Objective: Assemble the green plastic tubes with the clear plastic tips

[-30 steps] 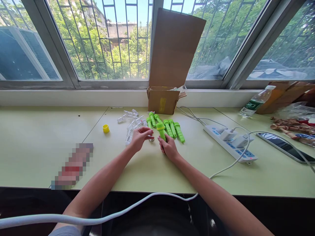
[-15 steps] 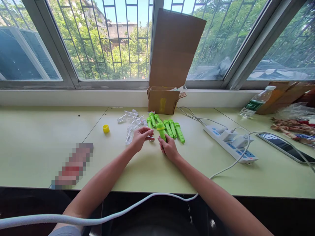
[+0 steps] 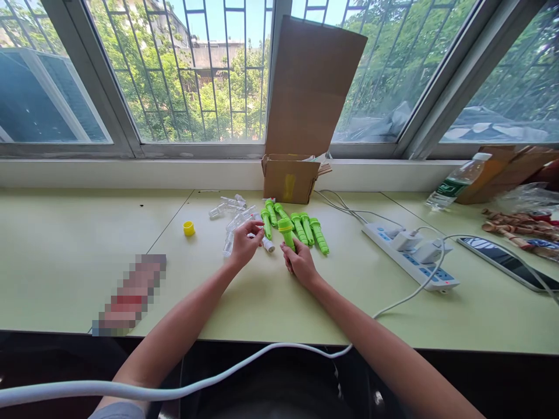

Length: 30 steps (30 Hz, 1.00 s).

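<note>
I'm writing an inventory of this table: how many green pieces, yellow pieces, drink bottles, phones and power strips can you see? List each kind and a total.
Green pieces: 7, including 1 in the right hand
Yellow piece: 1
Drink bottle: 1
Phone: 1
Power strip: 1
Total: 11 visible

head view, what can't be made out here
All in the head view:
Lower end of the held green piece: hidden by the right hand.
Some clear tubes: partly behind the left hand.
Contents of the cardboard box: mostly behind its front wall.
Pixelated item, lower left: details blocked out.
</note>
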{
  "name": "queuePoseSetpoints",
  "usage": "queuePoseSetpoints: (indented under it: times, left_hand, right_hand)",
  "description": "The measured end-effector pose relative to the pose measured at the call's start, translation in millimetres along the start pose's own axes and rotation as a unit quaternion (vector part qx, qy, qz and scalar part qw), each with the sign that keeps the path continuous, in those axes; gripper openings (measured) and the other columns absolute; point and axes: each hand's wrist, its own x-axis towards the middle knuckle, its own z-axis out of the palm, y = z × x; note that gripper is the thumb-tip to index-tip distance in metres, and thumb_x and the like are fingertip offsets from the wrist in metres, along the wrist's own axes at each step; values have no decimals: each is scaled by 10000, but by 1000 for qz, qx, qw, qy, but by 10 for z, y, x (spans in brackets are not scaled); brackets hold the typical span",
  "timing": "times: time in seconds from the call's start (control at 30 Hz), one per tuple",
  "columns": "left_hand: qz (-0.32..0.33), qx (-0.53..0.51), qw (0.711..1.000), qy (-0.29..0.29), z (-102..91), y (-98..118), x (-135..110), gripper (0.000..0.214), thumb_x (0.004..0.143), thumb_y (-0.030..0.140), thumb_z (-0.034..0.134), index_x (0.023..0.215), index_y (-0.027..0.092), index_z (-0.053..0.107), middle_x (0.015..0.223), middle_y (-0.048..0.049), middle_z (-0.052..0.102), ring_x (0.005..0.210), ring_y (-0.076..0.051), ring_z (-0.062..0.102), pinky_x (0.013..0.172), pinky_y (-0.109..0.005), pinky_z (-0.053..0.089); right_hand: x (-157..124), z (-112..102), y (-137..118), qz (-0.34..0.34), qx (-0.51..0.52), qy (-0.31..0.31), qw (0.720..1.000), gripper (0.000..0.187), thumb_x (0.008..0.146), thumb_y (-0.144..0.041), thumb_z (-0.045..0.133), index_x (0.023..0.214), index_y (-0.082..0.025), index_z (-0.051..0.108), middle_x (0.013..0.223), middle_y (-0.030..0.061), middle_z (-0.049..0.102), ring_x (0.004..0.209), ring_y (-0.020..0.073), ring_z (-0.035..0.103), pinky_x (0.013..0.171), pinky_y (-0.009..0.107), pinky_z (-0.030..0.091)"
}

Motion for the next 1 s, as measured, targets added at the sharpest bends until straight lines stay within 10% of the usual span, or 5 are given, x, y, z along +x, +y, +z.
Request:
queuePoseSetpoints:
  times: [0.3, 0.7, 1.0]
  left_hand:
    - [186, 269, 943, -65, -31, -179, -11, 133, 860, 233, 552, 905, 205, 674, 770, -9, 652, 616, -89, 573, 589, -221, 502]
    - [206, 409, 873, -167, -53, -109, -46, 285, 813, 383, 627, 1057, 237, 625, 1072, -63, 600, 1062, -227, 546, 924, -397, 476]
    - [207, 474, 825, -228, -118, -90, -64, 445, 735, 374, 671, 1158, 253, 602, 1299, -82, 486, 1236, -294, 414, 1093, -496, 308]
  right_hand:
    - [15, -11, 27, -2, -13, 7, 1000, 220, 787, -398, 623, 747, -216, 506, 464, -78, 433, 336, 85, 349, 334, 233, 269]
    - [10, 1, 20, -57, -67, 70, 994, 262, 802, -431, 599, 700, -219, 484, 473, -63, 433, 402, 102, 375, 382, 242, 299]
    - [190, 28, -499, -103, -44, 61, 992, 263, 799, -421, 614, 714, -215, 473, 469, -73, 420, 364, 87, 377, 346, 230, 300]
